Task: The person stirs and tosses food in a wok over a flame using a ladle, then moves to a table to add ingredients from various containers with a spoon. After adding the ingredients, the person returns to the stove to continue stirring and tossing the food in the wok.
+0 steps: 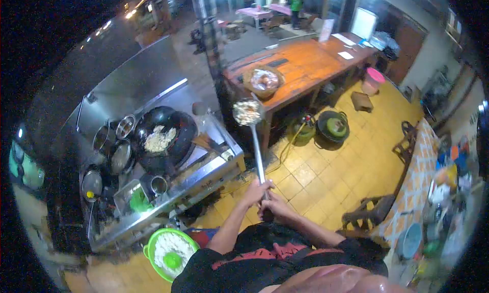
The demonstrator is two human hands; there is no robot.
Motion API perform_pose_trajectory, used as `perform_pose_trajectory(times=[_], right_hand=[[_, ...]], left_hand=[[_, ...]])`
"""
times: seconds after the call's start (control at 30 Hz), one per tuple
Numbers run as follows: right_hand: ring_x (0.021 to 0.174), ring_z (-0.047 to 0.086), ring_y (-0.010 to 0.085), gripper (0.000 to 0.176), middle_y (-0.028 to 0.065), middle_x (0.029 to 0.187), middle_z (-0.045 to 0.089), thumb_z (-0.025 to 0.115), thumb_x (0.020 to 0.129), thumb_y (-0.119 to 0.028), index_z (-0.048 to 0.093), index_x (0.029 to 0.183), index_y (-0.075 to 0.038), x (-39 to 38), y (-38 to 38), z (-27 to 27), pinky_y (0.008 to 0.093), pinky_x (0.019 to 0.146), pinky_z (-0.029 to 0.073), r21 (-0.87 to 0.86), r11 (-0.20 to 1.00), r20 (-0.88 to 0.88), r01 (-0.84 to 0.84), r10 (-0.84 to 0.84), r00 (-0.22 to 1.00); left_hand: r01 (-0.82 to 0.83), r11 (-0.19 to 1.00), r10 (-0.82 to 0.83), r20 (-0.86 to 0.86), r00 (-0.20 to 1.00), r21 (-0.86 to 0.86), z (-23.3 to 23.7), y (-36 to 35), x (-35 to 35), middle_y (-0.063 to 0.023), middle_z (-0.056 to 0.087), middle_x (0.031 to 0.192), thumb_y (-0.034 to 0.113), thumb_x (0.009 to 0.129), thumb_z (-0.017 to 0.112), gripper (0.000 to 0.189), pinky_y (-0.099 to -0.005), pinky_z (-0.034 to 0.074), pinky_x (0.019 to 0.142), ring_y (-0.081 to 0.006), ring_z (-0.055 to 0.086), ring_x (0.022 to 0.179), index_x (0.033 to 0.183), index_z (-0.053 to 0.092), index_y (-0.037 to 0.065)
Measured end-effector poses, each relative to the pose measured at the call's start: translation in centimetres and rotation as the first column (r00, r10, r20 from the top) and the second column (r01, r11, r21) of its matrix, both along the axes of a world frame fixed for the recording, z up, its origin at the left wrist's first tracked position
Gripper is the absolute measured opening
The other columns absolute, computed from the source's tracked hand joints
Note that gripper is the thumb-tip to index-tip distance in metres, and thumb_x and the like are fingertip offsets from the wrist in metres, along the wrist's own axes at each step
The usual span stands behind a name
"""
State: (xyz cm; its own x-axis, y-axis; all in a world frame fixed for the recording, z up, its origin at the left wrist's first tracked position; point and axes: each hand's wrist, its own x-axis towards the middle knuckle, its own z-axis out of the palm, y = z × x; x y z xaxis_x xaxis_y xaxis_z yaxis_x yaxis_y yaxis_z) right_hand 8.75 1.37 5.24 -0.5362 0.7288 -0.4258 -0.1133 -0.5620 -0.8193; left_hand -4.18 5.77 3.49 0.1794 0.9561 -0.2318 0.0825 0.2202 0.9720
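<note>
Both my hands are closed round the handle of a long-handled ladle [257,153] in front of my body. My left hand [254,193] grips it slightly farther up; my right hand [275,206] is close beside it, lower down. Pieces of pale and brown food [248,111] fill the round ladle head, which is raised near the corner of an orange wooden table [305,59]. To the left, a black wok [189,132] sits on a metal stove [214,165] with pale yellowish food [159,139] in it.
A lined basket [264,80] stands on the table. Pots and a wooden-handled tool lie about the wok. At lower left is a green basin [148,252] of rice. A green gas cylinder [301,132] and a black pot [331,140] stand on the tiled floor. A person [295,9] is far back.
</note>
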Motion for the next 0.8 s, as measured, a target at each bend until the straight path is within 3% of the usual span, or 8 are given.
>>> perform_pose_trajectory(times=[0.03, 0.13, 0.2, 0.43, 0.5, 0.6, 0.7, 0.8], right_hand=[[0.048, 0.055, 0.017, 0.025, 0.0076, 0.067, 0.056, 0.051, 0.078, -0.005, 0.048, 0.102, -0.006, -0.1, 1.9, -0.1, 0.0302, 0.043, 0.047, -0.099, 0.995, -0.189, -0.028, 0.008, 0.982], [0.037, 0.047, 0.0141, 0.015, 0.0049, 0.059, 0.05, 0.053, 0.077, -0.007, 0.048, 0.092, -0.007, -5.6, 6.5, 0.2, 0.0272, 0.033, 0.039, 0.059, 0.997, 0.034, -0.057, 0.055, 0.998], [0.036, 0.045, 0.0132, 0.006, 0.0049, 0.059, 0.051, 0.053, 0.079, -0.008, 0.051, 0.084, -0.006, -7.8, 11.8, 0.5, 0.0264, 0.031, 0.037, -0.008, 0.982, 0.067, -0.188, 0.188, 0.98], [0.043, 0.053, 0.0159, 0.012, 0.0062, 0.063, 0.055, 0.053, 0.082, -0.013, 0.052, 0.087, -0.002, -22.2, 20.9, -3.5, 0.0307, 0.035, 0.041, 0.197, 0.884, 0.291, -0.423, 0.359, 0.887], [0.056, 0.063, 0.0253, 0.021, 0.0186, 0.07, 0.06, 0.059, 0.077, -0.015, 0.051, 0.088, 0.001, -27.7, 22.8, -4.6, 0.0373, 0.051, 0.05, 0.407, 0.669, 0.636, -0.622, 0.281, 0.718], [0.088, 0.061, 0.0382, 0.046, 0.0279, 0.089, 0.06, 0.062, 0.074, -0.015, 0.046, 0.115, 0.002, -33.0, 23.9, -7.3, 0.0445, 0.077, 0.05, 0.657, 0.193, 0.749, -0.729, -0.056, 0.66], [0.085, 0.061, 0.0399, 0.049, 0.028, 0.091, 0.06, 0.056, 0.076, -0.01, 0.043, 0.122, 0.0, -33.9, 24.4, -5.1, 0.0465, 0.076, 0.05, 0.377, 0.011, 0.916, -0.926, -0.153, 0.371], [0.083, 0.061, 0.0415, 0.05, 0.0276, 0.094, 0.06, 0.051, 0.08, -0.009, 0.039, 0.127, -0.002, -34.9, 24.3, -1.4, 0.0477, 0.074, 0.051, 0.335, 0.135, 0.936, -0.933, -0.161, 0.313]], left_hand=[[-0.121, 0.991, 0.123, 0.037, 0.992, -0.059, 0.3, 0.8, -0.2, -0.0064, 0.057, 0.074, 0.039, 0.088, 0.056, 0.036, -0.031, 0.046, 0.063, -0.0133, 0.054, 0.068, 0.088, 0.053, 0.003], [-0.227, 0.943, 0.234, -0.002, 0.972, 0.245, -5.2, 2.0, -7.9, -0.0068, 0.06, 0.085, 0.04, 0.094, 0.044, 0.04, -0.0321, 0.045, 0.07, -0.0144, 0.055, 0.078, 0.099, 0.053, 0.002], [-0.439, 0.893, 0.443, -0.017, 0.896, 0.101, -1.4, 0.3, -10.8, -0.0059, 0.058, 0.102, 0.046, 0.096, 0.033, 0.05, -0.0324, 0.042, 0.084, -0.0166, 0.052, 0.094, 0.117, 0.053, 0.005], [-0.744, 0.634, 0.758, -0.022, 0.652, -0.211, -6.1, -9.5, -19.0, -0.0038, 0.061, 0.1, 0.041, 0.087, 0.058, 0.041, -0.0282, 0.045, 0.072, -0.0124, 0.057, 0.087, 0.109, 0.054, 0.006], [-0.782, 0.511, 0.84, 0.012, 0.543, -0.356, -6.7, -10.7, -21.4, -0.004, 0.061, 0.099, 0.038, 0.088, 0.058, 0.039, -0.0272, 0.046, 0.07, -0.0122, 0.058, 0.085, 0.108, 0.053, 0.005], [-0.818, 0.454, 0.878, 0.019, 0.479, -0.352, -7.3, -12.1, -24.3, -0.0041, 0.061, 0.094, 0.032, 0.087, 0.058, 0.033, -0.0257, 0.046, 0.067, -0.0118, 0.058, 0.08, 0.104, 0.055, 0.004], [-0.836, 0.471, 0.872, 0.006, 0.489, -0.282, -8.9, -11.7, -27.7, -0.0047, 0.06, 0.089, 0.026, 0.086, 0.057, 0.028, -0.0246, 0.045, 0.066, -0.0114, 0.058, 0.075, 0.1, 0.056, 0.002], [-0.796, 0.48, 0.859, 0.013, 0.512, -0.369, -8.8, -11.2, -30.5, -0.0052, 0.06, 0.089, 0.032, 0.086, 0.059, 0.033, -0.0252, 0.045, 0.064, -0.0115, 0.057, 0.073, 0.101, 0.056, 0.002]])
